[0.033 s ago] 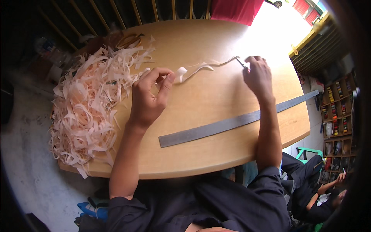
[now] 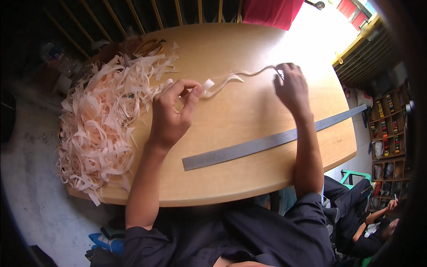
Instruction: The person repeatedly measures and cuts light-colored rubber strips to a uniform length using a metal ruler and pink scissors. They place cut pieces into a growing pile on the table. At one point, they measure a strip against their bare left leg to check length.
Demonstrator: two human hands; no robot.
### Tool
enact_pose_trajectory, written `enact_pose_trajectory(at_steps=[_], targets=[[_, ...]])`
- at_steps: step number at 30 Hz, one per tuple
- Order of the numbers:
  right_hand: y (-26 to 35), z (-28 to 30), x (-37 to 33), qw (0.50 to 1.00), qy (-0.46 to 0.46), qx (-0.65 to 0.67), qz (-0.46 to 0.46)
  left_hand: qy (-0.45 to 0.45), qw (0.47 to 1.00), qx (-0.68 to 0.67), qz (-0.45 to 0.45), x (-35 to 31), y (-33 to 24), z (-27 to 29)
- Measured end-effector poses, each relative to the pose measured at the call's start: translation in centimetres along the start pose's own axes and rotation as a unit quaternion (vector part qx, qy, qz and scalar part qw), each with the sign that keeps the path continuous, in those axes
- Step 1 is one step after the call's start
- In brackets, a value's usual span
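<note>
My left hand (image 2: pixel 174 107) is closed, thumb and fingers pinching a narrow pale fabric strip (image 2: pixel 235 77) near its curled end. The strip runs in a wavy line over the table to my right hand (image 2: pixel 291 86). That hand is curled round a small dark pointed tool (image 2: pixel 279 72), perhaps small scissors; fingers hide most of it, and its tip lies at the strip's far end. Beside my left hand is a large heap of pale pink strips (image 2: pixel 98 129). A long metal ruler (image 2: pixel 240 150) lies slantwise on the table, passing beneath my right forearm.
The wooden table (image 2: pixel 213 182) has a rounded front edge. Yellow-handled scissors (image 2: pixel 153 46) lie behind the heap. A red cloth (image 2: pixel 269 13) hangs at the far edge. At right are a shelf with thread spools (image 2: pixel 386 124), a green stool (image 2: pixel 356 174) and a seated person (image 2: pixel 356 218).
My right hand has shifted slightly left and turned, covering more of the dark tool. The strip's wavy middle has moved a little. My left hand stays almost still.
</note>
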State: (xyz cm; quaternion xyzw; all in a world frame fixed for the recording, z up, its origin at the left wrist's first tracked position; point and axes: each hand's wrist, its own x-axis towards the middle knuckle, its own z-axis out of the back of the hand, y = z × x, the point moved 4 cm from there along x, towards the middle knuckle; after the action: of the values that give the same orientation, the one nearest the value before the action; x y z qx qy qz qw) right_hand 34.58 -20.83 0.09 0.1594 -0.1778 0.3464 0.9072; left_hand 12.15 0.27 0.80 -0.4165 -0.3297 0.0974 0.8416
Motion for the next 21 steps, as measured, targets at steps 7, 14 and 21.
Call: enact_pose_trajectory(at_steps=[7,14,21], targets=[[9.7,-2.1,-2.9,0.942,0.044,0.201,0.263,0.065,0.994,-0.086,-0.027,-0.2,-1.0,-1.4],[7.9,-1.0,-2.2,0.81,0.277,0.517,-0.009,-0.033,0.999,-0.005,0.036,1.1,1.2,2.3],[8.2,-1.0,-2.0,0.921,0.134,0.359,0.07,-0.174,0.832,-0.459,0.259,1.4,6.1,5.5]])
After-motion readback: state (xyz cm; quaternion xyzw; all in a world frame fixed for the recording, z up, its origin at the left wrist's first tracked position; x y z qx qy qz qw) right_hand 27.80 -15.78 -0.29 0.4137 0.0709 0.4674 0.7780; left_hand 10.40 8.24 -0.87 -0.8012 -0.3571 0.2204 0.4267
